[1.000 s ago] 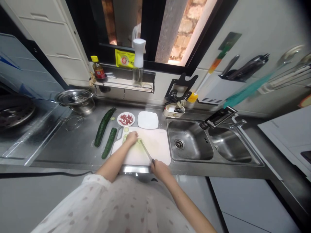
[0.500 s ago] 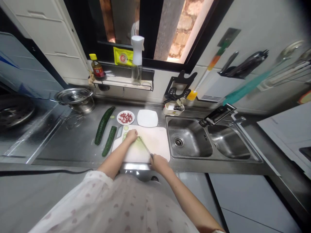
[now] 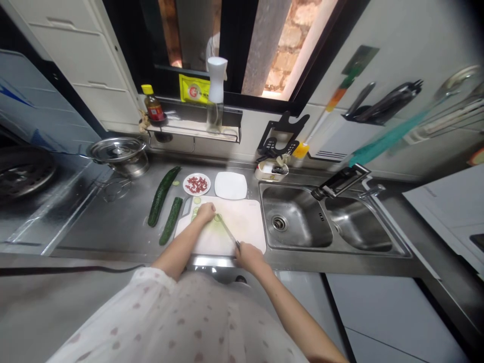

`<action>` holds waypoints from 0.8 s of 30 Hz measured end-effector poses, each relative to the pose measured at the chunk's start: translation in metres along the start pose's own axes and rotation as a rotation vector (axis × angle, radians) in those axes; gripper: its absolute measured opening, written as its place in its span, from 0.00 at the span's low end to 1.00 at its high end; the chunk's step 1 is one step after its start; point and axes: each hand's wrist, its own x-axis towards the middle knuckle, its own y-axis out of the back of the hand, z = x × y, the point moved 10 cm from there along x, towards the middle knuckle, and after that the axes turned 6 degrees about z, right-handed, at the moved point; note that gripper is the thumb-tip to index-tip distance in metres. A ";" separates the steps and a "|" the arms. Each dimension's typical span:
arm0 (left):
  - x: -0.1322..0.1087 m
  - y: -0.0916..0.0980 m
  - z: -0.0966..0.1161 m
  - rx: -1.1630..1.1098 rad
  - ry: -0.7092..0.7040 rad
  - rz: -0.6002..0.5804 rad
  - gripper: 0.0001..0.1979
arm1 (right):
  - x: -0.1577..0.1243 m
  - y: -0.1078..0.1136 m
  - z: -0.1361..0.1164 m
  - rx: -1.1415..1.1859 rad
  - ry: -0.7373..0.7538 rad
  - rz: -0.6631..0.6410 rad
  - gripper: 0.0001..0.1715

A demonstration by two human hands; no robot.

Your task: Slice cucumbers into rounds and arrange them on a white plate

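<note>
Knife (image 3: pixel 228 232), tip at cucumber slice (image 3: pixel 217 218), over white board (image 3: pixel 247 219).
Right hand (image 3: pixel 249 257) grips it; left hand (image 3: pixel 205 213), curled (hold hidden, cannot tell).

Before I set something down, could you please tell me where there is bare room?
Toward its front edge, the steel countertop is bare left of the longer cucumber. The cutting board has room on its right, between the knife and the sink. It is crowded at the board's left, around the left hand and cucumber slices.
</note>
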 end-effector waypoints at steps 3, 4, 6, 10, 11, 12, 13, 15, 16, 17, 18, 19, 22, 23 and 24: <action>0.000 0.001 0.000 0.000 0.003 0.001 0.07 | 0.000 0.005 0.000 -0.018 0.010 -0.009 0.21; 0.000 0.001 0.000 0.000 0.003 0.002 0.08 | 0.000 0.007 0.001 -0.023 0.015 -0.013 0.21; 0.000 0.001 0.000 0.001 0.003 0.001 0.08 | 0.000 0.012 0.001 -0.036 0.028 -0.025 0.22; 0.000 0.000 0.001 0.004 0.001 -0.001 0.08 | 0.002 0.021 0.001 -0.080 0.043 -0.040 0.21; 0.000 0.000 0.001 0.004 0.001 -0.001 0.08 | 0.002 0.022 0.001 -0.086 0.044 -0.044 0.21; 0.000 0.000 0.001 0.005 0.001 -0.001 0.08 | 0.002 0.023 0.001 -0.086 0.042 -0.046 0.21; 0.000 -0.001 0.001 0.006 0.000 0.000 0.08 | 0.002 0.022 0.001 -0.080 0.042 -0.046 0.21; 0.000 -0.001 0.000 0.007 0.000 0.001 0.08 | 0.003 0.021 0.000 -0.058 0.043 -0.042 0.22; 0.000 -0.001 0.000 0.009 0.000 0.002 0.08 | 0.003 0.020 -0.001 -0.045 0.041 -0.040 0.22; 0.000 -0.001 0.000 0.011 0.000 0.003 0.08 | 0.003 0.018 -0.001 -0.034 0.037 -0.038 0.22; 0.000 -0.001 0.000 0.013 -0.001 0.005 0.08 | 0.003 0.017 0.000 -0.025 0.033 -0.036 0.22; 0.000 0.000 0.001 0.016 -0.003 0.007 0.08 | 0.003 0.015 0.000 -0.019 0.027 -0.036 0.22; -0.003 0.000 0.003 0.027 -0.020 0.013 0.08 | 0.002 0.012 0.002 -0.006 0.022 -0.031 0.20; -0.004 0.001 0.004 0.031 -0.029 0.016 0.08 | 0.001 0.011 0.003 -0.003 0.023 -0.028 0.20; -0.006 0.001 0.005 0.036 -0.038 0.019 0.08 | 0.000 0.010 0.004 0.001 0.024 -0.025 0.21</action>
